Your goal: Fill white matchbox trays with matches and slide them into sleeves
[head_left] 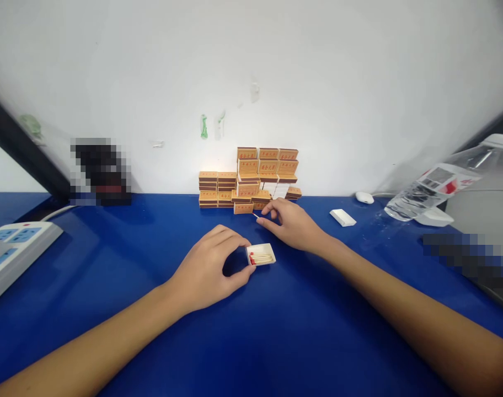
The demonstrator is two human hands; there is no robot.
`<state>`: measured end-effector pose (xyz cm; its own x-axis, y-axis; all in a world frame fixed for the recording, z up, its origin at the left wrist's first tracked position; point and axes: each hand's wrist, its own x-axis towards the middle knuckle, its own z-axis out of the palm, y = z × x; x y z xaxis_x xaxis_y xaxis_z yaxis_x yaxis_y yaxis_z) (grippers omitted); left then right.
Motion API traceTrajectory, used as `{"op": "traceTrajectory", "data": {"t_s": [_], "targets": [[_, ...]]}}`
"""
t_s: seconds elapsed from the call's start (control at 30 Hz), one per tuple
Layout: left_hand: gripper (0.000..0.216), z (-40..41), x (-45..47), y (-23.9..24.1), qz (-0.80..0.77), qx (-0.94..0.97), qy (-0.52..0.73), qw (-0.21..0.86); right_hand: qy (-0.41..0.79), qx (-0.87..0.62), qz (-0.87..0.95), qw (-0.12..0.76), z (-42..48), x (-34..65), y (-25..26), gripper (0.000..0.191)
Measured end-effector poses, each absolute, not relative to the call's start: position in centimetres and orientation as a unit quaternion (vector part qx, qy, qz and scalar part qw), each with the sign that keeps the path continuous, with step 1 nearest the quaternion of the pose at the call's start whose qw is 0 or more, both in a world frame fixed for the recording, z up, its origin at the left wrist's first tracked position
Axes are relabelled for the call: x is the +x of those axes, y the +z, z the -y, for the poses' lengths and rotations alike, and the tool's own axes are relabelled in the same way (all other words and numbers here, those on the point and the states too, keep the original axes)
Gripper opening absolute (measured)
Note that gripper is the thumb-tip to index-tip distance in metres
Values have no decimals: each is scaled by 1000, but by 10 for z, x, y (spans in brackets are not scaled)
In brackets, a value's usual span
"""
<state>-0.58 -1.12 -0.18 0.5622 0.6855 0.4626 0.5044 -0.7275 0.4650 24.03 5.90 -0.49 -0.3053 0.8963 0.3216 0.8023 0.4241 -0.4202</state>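
Note:
A small white matchbox tray [262, 255] with several red-tipped matches lies on the blue table [251, 331]. My left hand [210, 270] curls round the tray's left end, thumb and forefinger touching it. Just beyond the tray, my right hand [290, 225] rests on the table and pinches a single match [256, 216] between thumb and fingertips. Behind both hands a stack of orange matchboxes [251, 179] stands against the white wall.
A white power strip [15, 248] lies at the left edge. A loose white box sleeve [342, 217] and a small white object [364, 197] lie at the right, beside a tipped clear plastic bottle [433, 190]. A dark blurred object [100, 172] stands at the back left.

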Motion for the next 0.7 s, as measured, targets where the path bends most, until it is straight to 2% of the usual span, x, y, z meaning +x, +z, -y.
{"op": "traceTrajectory", "data": {"t_s": [0.13, 0.23, 0.33, 0.5, 0.7], "targets": [[21, 9, -7, -2, -350, 872, 310, 144, 107, -549, 801, 212, -69, 242, -9, 11], [22, 7, -8, -1, -362, 868, 315, 132, 123, -537, 809, 206, -60, 248, 1, 15], [20, 5, -9, -3, -379, 865, 301, 131, 154, -489, 829, 224, -41, 249, 14, 18], [21, 3, -9, -3, -383, 860, 310, 135, 197, -410, 873, 176, -16, 235, 26, 15], [22, 10, -6, 4, -365, 851, 359, 118, 75, -503, 825, 247, -44, 263, 20, 13]]}}
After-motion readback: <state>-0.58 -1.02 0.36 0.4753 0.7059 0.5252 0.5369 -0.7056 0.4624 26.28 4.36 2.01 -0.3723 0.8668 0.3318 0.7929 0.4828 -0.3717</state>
